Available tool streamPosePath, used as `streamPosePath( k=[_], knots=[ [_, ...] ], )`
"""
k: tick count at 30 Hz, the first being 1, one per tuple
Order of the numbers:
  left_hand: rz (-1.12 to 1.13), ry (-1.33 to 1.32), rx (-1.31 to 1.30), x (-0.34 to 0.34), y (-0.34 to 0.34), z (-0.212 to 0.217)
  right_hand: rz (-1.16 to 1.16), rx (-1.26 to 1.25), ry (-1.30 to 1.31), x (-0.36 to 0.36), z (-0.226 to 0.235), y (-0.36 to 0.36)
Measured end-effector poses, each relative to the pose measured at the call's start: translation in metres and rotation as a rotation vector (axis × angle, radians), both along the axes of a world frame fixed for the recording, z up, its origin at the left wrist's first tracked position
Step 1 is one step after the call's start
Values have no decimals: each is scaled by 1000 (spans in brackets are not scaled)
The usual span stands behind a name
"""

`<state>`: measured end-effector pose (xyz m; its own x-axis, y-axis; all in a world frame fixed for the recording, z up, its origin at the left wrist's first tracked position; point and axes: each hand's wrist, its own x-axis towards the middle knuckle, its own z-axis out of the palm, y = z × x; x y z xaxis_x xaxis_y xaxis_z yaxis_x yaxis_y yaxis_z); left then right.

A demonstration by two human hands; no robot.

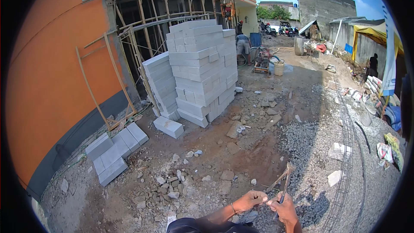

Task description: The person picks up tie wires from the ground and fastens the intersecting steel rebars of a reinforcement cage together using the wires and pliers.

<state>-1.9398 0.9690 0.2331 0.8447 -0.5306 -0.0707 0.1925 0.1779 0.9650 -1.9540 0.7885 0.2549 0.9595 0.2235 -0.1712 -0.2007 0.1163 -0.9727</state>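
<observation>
Low in the view, my two hands nearly touch at the fingertips above the gravel. My left hand [251,200], with a band at its wrist, pinches near the lower end of a thin brown stick-like piece [275,184]. My right hand [283,208] is closed around a slim tool with a dark handle [283,195]. Both slim pieces slant up and meet at a tan, rough-looking end. Whether they form one two-legged tool or two separate things, I cannot tell.
A tall stack of pale blocks [200,69] stands ahead, with more blocks [113,157] by the orange wall [56,60]. Broken stones [172,185] litter the dirt. Long wire-tied steel bars [345,155] lie on gravel at right. A person [243,46] bends near a small machine [261,63].
</observation>
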Motion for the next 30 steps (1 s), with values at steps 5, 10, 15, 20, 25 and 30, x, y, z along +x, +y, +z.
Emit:
streamPosePath(
  k=[5,10,15,20,25,30],
  knots=[
    [323,-799,777,-17,-18,30,-187,-758,-372,-9,14,18],
    [295,-613,601,-8,-10,39,-292,-613,-362,-9,30,16],
    [33,-401,407,0,0,18,-236,-664,-447,-21,32,9],
    [-294,2,-13,-3,7,19,-80,-92,-158,-29,24,-4],
    [-483,318,-498,-16,-9,0,98,586,113,-36,0,-11],
    [-497,359,-442,-8,-7,-11,89,599,266,-35,-15,-16]
  ],
)
